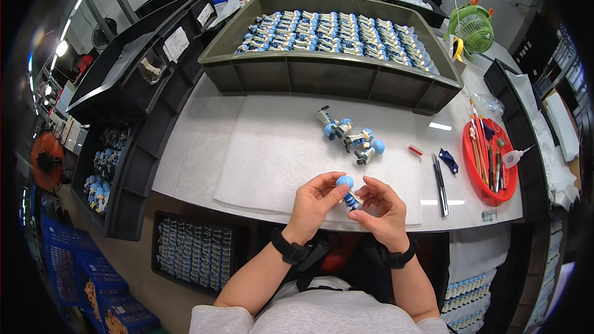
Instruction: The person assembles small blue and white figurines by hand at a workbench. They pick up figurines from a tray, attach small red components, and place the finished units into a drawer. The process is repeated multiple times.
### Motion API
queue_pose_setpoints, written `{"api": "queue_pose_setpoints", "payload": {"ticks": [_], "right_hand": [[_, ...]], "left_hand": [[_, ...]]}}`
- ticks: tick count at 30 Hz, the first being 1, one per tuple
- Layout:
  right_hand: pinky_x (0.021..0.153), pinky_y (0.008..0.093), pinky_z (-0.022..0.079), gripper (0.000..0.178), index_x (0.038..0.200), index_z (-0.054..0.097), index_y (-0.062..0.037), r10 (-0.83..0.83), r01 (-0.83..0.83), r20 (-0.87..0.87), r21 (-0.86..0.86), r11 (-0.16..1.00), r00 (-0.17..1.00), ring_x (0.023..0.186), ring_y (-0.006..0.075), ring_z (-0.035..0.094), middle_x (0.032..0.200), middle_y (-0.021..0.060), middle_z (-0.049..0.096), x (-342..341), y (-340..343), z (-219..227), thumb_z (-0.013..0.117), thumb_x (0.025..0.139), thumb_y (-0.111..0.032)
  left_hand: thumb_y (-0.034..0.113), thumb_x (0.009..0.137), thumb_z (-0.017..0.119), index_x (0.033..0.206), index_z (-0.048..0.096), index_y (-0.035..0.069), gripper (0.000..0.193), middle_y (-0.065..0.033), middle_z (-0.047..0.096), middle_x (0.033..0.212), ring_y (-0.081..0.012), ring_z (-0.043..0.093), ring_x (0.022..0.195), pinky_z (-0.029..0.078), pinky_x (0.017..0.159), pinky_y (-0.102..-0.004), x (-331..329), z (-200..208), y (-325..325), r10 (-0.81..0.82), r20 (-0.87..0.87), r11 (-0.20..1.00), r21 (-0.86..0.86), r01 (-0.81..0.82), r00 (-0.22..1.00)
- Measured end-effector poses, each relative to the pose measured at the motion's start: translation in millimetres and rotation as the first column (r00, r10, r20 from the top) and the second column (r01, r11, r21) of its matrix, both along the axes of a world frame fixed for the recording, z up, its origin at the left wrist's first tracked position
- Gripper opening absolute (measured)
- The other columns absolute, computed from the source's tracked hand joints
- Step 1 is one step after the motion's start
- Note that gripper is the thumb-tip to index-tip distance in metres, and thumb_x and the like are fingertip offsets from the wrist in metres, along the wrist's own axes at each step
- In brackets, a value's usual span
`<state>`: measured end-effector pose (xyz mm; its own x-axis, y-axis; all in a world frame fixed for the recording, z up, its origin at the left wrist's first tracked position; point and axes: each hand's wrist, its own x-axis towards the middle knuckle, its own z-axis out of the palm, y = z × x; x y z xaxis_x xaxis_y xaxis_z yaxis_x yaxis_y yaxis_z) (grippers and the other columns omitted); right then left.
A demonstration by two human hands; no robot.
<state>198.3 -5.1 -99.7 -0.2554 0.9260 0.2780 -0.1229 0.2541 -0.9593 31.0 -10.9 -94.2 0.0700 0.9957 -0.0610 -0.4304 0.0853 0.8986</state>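
Left hand (314, 201) and right hand (380, 207) pinch blue-headed figurine (348, 190) at frame centre; judged best gripped lightly, clear of painted head.

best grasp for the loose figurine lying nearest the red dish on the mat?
That figurine lies on its side on the white mat, blue round head toward the red dish. Probably pinch the narrower body from above, across its width; the head looks round and slippery. Neighbouring figurines crowd its far-left side, so come in from the near-right.
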Motion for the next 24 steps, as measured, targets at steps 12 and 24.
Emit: {"api": "queue_pose_setpoints", "payload": {"ticks": [12,24], "right_hand": [[0.067,0.0229,0.051,0.063,0.120,0.053,-0.0001,-0.126,0.117,0.134,0.073,0.990,0.983,0.092,0.0140,0.058,0.103,0.0084,0.058,-4.9,-0.7,2.1,0.083,0.064,-0.006],[0.074,0.0227,0.048,0.067,0.121,0.053,-0.0029,-0.149,0.140,0.107,0.081,0.987,0.983,0.097,0.0123,0.053,0.107,0.0052,0.054,-4.7,1.6,-0.7,0.083,0.062,-0.001]], "left_hand": [[0.004,0.090,0.058,0.126,0.049,-0.003,0.038,-0.0104,0.061,0.109,-0.0140,0.058,0.100,0.049,0.088,-0.0266,-4.8,-0.2,-3.1,-0.016,0.194,1.000,-0.001,0.017,0.981],[0.006,0.093,0.053,0.125,0.047,-0.004,0.034,-0.0120,0.059,0.113,-0.0187,0.057,0.103,0.049,0.091,-0.0339,-2.0,-3.1,-3.4,0.005,0.093,0.999,0.034,-0.009,0.996]]}}
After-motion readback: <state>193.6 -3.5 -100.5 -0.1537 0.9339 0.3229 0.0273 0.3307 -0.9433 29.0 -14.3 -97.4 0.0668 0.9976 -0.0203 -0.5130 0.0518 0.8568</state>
